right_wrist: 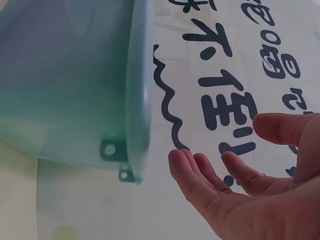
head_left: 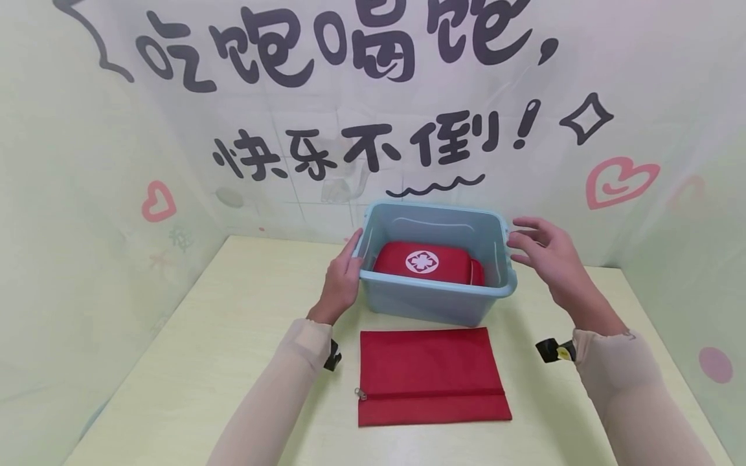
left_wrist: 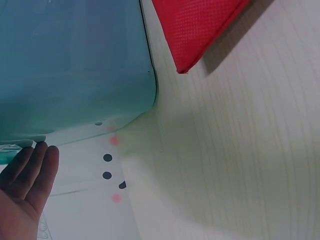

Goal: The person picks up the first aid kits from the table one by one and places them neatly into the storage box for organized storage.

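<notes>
A light blue plastic bin [head_left: 419,298] stands at the back of the table. Inside it lies a red first-aid bag [head_left: 396,257] with a white round emblem, its lower part hidden by the bin's front wall. My left hand [head_left: 340,281] is at the bin's left rim; in the left wrist view its fingers [left_wrist: 39,172] are straight, tips right at the rim's underside. My right hand [head_left: 550,262] is beside the right rim, fingers loosely bent and holding nothing. The right wrist view shows a gap between its fingertips and the bin. In front of the bin lies a flat red zippered pouch [head_left: 428,362].
The pale wooden table [head_left: 233,336] meets a white printed backdrop [head_left: 280,213] right behind the bin. Similar sheets [head_left: 70,259] rise along both sides. A silver zipper pull [head_left: 361,393] lies at the pouch's left edge.
</notes>
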Demonstrator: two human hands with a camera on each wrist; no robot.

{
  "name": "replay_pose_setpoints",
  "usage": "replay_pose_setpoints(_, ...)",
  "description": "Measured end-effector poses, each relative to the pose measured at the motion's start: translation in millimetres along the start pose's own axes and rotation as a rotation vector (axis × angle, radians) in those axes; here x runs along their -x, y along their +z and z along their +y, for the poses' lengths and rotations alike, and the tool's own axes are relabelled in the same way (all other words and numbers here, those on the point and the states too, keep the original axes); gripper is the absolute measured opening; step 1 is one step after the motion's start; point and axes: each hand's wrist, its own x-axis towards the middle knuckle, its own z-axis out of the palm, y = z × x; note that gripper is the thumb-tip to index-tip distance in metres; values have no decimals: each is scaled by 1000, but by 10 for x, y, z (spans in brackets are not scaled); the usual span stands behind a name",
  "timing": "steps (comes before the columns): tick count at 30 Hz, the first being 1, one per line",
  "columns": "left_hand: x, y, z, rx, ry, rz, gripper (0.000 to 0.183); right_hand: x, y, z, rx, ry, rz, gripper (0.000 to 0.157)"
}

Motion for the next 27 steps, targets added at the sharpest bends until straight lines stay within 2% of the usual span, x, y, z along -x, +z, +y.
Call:
replay_pose_setpoints(12, -3, -3, 4, 0, -9, -2, 55, 44, -17, 382, -32, 41, -27, 62)
replay_pose_setpoints(18, -12, 7, -14, 8, -2, -3, 56, 56, 17, 562, -34, 95, -66, 61)
replay_pose_setpoints(27, -16, 9, -13, 7, 4, 3, 56, 59, 52, 676, -47, 124, -84, 61)
